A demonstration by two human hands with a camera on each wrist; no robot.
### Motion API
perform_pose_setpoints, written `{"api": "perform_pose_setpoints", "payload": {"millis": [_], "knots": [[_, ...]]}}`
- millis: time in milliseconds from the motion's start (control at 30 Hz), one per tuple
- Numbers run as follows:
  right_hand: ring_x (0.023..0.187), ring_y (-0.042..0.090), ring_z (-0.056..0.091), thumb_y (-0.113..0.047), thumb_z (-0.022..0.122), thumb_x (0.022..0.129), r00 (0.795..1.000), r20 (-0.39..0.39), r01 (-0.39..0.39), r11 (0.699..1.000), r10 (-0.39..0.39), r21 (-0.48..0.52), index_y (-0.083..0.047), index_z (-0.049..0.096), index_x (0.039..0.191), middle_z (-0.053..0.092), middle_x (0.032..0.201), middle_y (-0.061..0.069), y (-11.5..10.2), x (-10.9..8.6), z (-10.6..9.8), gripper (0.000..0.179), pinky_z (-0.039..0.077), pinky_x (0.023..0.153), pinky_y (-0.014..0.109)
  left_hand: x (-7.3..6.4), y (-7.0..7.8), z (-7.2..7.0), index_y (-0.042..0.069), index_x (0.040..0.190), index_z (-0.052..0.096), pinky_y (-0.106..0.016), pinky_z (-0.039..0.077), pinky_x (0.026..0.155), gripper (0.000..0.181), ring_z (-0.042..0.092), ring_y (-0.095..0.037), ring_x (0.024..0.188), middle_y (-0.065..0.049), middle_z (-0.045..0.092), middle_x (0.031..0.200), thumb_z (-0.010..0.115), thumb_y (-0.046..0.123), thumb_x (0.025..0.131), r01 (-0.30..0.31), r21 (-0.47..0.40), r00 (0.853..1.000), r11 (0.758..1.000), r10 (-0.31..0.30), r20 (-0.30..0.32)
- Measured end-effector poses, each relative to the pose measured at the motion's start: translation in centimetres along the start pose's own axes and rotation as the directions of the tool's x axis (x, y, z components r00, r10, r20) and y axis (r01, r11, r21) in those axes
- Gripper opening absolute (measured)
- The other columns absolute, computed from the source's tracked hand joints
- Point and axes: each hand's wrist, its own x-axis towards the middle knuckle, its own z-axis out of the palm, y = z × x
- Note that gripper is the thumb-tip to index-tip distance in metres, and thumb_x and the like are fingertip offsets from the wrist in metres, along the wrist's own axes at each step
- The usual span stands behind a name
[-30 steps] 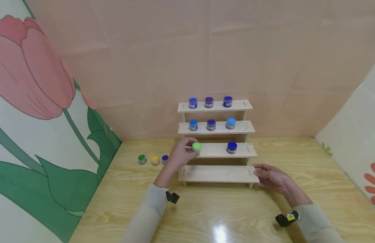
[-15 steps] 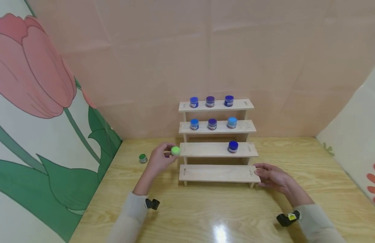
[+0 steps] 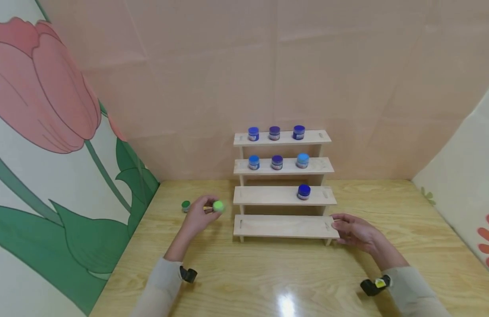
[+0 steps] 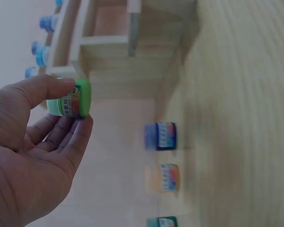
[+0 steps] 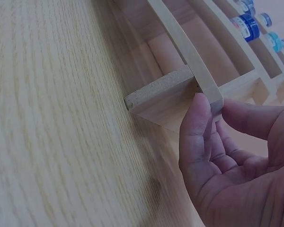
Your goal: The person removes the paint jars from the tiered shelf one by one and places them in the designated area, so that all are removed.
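Observation:
My left hand (image 3: pixel 200 215) pinches a light green paint jar (image 3: pixel 218 206) between thumb and fingers, to the left of the wooden tiered shelf (image 3: pixel 284 225). The left wrist view shows the jar's printed label (image 4: pixel 71 101). Beyond that hand, a blue-purple jar (image 4: pixel 161 136), a yellow-orange jar (image 4: pixel 163 178) and a green jar (image 3: pixel 186 206) stand on the table; in the head view the hand hides most of the first two. With thumb and fingers, my right hand (image 3: pixel 356 231) grips the right end of the lowest step (image 5: pixel 208 85).
Blue and purple jars stand on the upper steps: three on the top one, three on the second. A single dark blue jar (image 3: pixel 303 192) sits toward the right of the third step. Behind the shelf rises a pinkish cloth backdrop (image 3: pixel 189 97).
My left hand has carried the light green jar from in front of the third step leftward and down, away from the shelf. The right hand keeps its place on the lowest step.

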Motion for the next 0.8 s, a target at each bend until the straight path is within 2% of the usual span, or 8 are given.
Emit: {"api": "perform_pose_setpoints", "payload": {"millis": [233, 500, 800], "knots": [[0.093, 0.012, 0.067, -0.014, 0.059, 0.103, 1.000, 0.005, 0.007, 1.000, -0.007, 0.002, -0.014, 0.053, 0.128, 0.068, 0.102, -0.004, 0.1, 0.0, 0.0, 0.026, 0.060, 0.080, 0.032, 0.0, -2.0, 0.2, 0.002, 0.126, 0.062, -0.042, 0.055, 0.100, 0.042, 0.060, -0.030, 0.116, -0.013, 0.064, 0.123, 0.077, 0.000, 0.087, 0.030, 0.037, 1.000, 0.999, -0.030, 0.002], [0.093, 0.012, 0.067, -0.015, 0.059, 0.103, 1.000, 0.011, 0.004, 1.000, -0.004, 0.002, -0.014, 0.053, 0.128, 0.068, 0.103, -0.004, 0.0, 0.1, -0.1, 0.025, 0.060, 0.081, 0.032, 0.0, -4.3, 0.6, 0.002, 0.127, 0.062, -0.039, 0.056, 0.099, 0.045, 0.061, -0.031, 0.117, -0.012, 0.064, 0.123, 0.079, 0.001, 0.085, 0.109, 0.046, 0.993, 0.993, -0.110, 0.030], [0.095, 0.013, 0.067, -0.016, 0.060, 0.103, 1.000, 0.000, -0.010, 1.000, 0.010, 0.004, -0.009, 0.048, 0.135, 0.067, 0.104, -0.003, 0.1, 0.2, -0.1, 0.035, 0.060, 0.082, 0.033, -0.1, -5.8, 1.0, 0.008, 0.122, 0.063, -0.045, 0.055, 0.098, 0.040, 0.063, -0.029, 0.112, -0.009, 0.066, 0.120, 0.079, 0.003, 0.086, 0.157, 0.080, 0.985, 0.984, -0.162, 0.062]]}}
